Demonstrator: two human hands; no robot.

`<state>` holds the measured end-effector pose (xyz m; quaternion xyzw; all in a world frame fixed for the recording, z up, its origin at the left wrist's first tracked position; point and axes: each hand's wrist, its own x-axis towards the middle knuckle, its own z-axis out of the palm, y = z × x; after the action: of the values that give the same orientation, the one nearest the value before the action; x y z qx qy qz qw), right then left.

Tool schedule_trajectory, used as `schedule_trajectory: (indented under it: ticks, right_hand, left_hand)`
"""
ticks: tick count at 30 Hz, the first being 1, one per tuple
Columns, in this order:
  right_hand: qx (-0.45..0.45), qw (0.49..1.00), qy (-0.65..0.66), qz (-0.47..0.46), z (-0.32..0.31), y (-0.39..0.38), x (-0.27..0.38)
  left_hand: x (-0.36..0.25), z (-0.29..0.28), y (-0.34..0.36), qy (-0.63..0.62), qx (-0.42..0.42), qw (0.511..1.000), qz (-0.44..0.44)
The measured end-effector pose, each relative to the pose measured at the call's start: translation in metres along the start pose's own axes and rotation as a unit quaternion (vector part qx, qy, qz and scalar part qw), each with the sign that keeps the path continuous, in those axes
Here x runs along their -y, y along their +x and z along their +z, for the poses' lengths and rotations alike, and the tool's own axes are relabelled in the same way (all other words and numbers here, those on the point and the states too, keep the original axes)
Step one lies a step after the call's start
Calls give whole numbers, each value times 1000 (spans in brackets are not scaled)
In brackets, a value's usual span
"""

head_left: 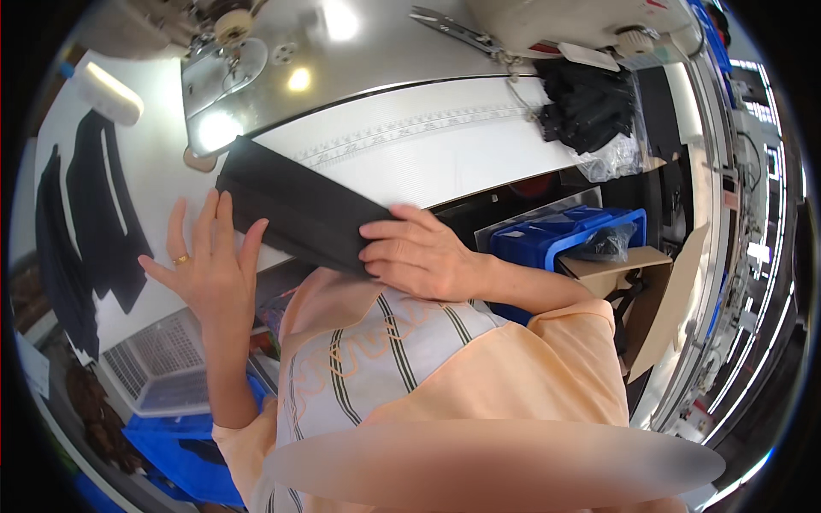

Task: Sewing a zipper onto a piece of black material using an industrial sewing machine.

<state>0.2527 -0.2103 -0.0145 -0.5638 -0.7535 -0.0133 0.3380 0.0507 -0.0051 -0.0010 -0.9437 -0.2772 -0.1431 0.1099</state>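
Observation:
A folded piece of black fabric [295,205] slants across the front edge of the white sewing table in front of me. My right hand [428,256] grips its right end, the fingers lying over the cloth and the thumb hidden. At the fabric's left end, my left hand [214,265] is raised with its fingers spread, and a ring shows on one finger. Its fingertips are close to the cloth's lower left edge; whether they touch it I cannot tell. The fabric's upper left corner lies near the sewing machine's metal bed [256,98].
Dark cut fabric pieces [98,197] lie at the left. Scissors [453,30] rest at the back, near a black fabric bundle [586,103]. A printed ruler [410,128] runs along the table. Below right are a blue crate [530,235] and cardboard box [654,299]; lower left, a white basket [154,359].

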Motion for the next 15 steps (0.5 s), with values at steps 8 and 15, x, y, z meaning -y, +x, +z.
schedule_trajectory:
  ticks: [8,15]
  right_hand:
    - [-55,835,-455,304,-209,-62,-114]
    - [-136,868,-398,263,-236,-122,-191]
  left_hand:
    - [22,30,69,21,-10,995,96]
    - [29,37,74,-81,-11,994,69]
